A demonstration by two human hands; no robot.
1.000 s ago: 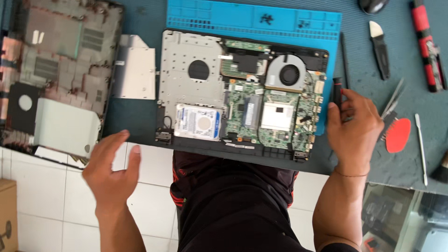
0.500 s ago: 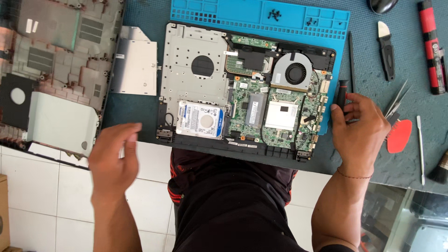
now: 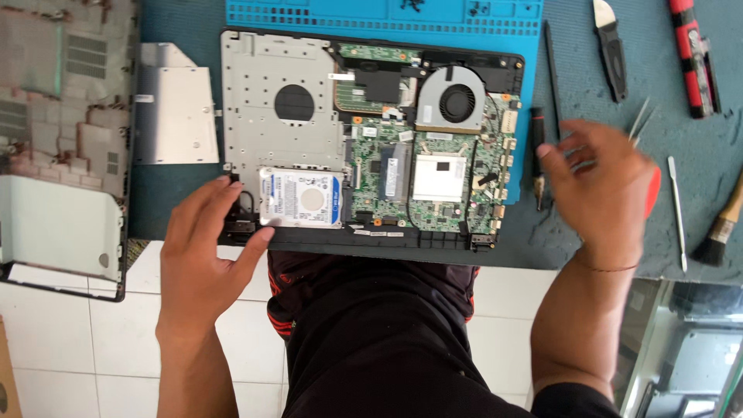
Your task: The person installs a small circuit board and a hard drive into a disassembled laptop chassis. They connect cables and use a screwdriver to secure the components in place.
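An opened laptop [image 3: 371, 236] lies bottom-up on a blue mat [image 3: 387, 14], showing its green motherboard [image 3: 433, 170], a cooling fan [image 3: 457, 101] and a blue-labelled hard drive [image 3: 302, 197]. My left hand [image 3: 203, 251] rests at the laptop's near left corner, fingers spread, fingertips touching the frame just left of the hard drive. My right hand [image 3: 604, 186], blurred by motion, hovers right of the laptop with fingers apart. Its fingertips are right beside a black screwdriver [image 3: 538, 147] lying on the mat. Neither hand grips anything.
A removed optical drive [image 3: 174, 116] and the laptop's bottom cover [image 3: 54, 101] lie to the left. At the right are a pry knife [image 3: 611, 46], a red-black tool [image 3: 693, 54], tweezers [image 3: 638, 120], a thin spudger [image 3: 677, 209] and a brush [image 3: 720, 224]. Small screws [image 3: 414, 5] sit on the mat.
My left hand has moved up from below the table edge onto the laptop's near left corner. My right hand has opened beside the screwdriver, which now lies on the mat.
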